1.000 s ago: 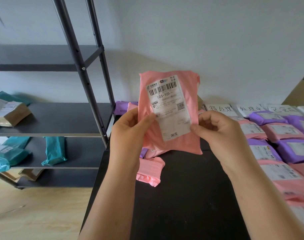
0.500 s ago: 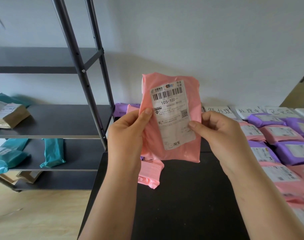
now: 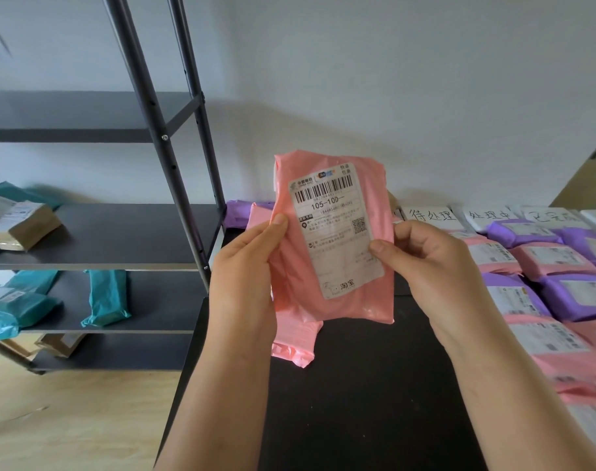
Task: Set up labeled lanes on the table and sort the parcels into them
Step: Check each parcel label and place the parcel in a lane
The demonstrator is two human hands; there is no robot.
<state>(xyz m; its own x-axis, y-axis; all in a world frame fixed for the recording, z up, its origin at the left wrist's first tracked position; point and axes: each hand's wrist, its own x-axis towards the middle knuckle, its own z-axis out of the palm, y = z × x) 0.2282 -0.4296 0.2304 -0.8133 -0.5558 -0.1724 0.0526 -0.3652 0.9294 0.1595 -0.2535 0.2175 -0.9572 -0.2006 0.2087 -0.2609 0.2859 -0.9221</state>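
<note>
While the pink parcel (image 3: pixel 351 300) remains raised above the black table (image 3: pixel 374 385), it now appears slightly lower and nearer the camera than one second ago. The left hand (image 3: pixel 245 263) grips the parcel's left edge, thumb on the front and fingers behind it; the right hand (image 3: pixel 425 263) pinches the right edge, thumb on the white shipping label (image 3: pixel 334 232). Sorted parcels (image 3: pixel 555 263) lie in rows at the right, in front of the handwritten lane labels (image 3: pixel 432 215).
</note>
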